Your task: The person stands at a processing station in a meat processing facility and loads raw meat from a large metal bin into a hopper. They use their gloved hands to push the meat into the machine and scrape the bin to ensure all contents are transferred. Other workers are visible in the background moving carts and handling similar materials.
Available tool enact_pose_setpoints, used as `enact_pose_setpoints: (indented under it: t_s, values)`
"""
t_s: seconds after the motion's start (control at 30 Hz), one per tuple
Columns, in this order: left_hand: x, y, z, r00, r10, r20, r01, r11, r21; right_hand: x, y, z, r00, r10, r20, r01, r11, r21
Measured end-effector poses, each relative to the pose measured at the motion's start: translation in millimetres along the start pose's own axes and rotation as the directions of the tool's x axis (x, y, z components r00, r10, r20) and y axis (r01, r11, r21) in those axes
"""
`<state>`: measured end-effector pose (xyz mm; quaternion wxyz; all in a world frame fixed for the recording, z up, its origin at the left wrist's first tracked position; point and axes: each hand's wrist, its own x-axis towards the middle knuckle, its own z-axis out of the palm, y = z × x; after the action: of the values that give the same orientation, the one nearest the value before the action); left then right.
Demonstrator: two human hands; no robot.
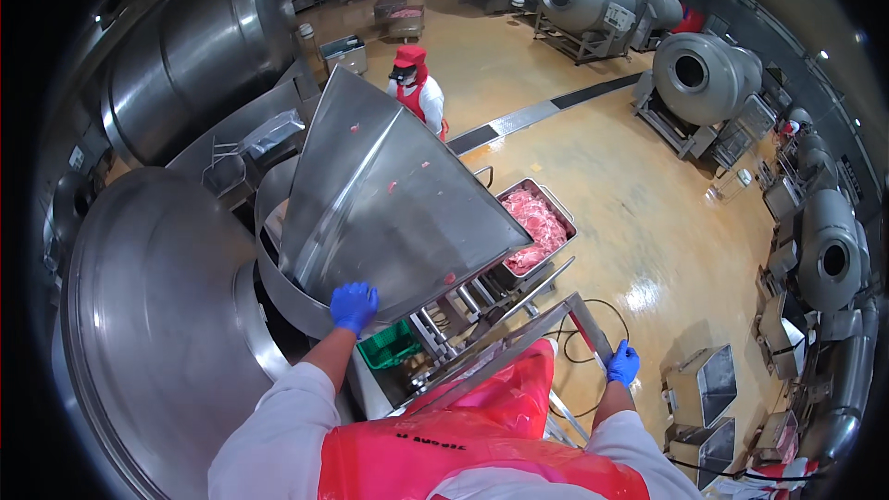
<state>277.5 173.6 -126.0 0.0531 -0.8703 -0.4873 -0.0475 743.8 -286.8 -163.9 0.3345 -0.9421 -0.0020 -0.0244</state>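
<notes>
Head view: blue-gloved right hand [623, 364] looks clamped on the grey metal guardrail [590, 329], probably for balance, while the blue-gloved left hand [354, 306], grip hard to tell, rests at the tilted steel chute's [398, 199] lower edge.

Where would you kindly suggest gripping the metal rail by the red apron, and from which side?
I'd grip the metal rail along its short right-hand section, coming from the right, beside the right hand: that section looks narrow, and its outer side faces away from the hopper.
</notes>
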Motion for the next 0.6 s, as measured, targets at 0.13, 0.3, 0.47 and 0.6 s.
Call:
enact_pose_setpoints:
  t_s: [0.13,0.3,0.47,0.6]
  values:
    - [-10,-16,-10,1.0,-0.001,-0.015,0.002,1.0,0.018,-16,-12,4,0.995,-0.004,0.104,0.002,1.0,0.022]
    - [-2,-6,-6,0.999,0.017,-0.034,-0.016,0.999,0.033,-15,-4,-5,1.0,0.027,-0.002,-0.027,1.0,-0.011]
    - [-5,-11,0,0.999,0.004,-0.054,-0.002,1.0,0.029,-13,-7,-1,0.997,0.067,0.05,-0.068,0.997,0.026]
    - [-11,-11,-6,0.998,-0.004,-0.055,0.003,1.0,-0.008,-16,-10,3,0.998,0.046,0.031,-0.046,0.999,-0.006]
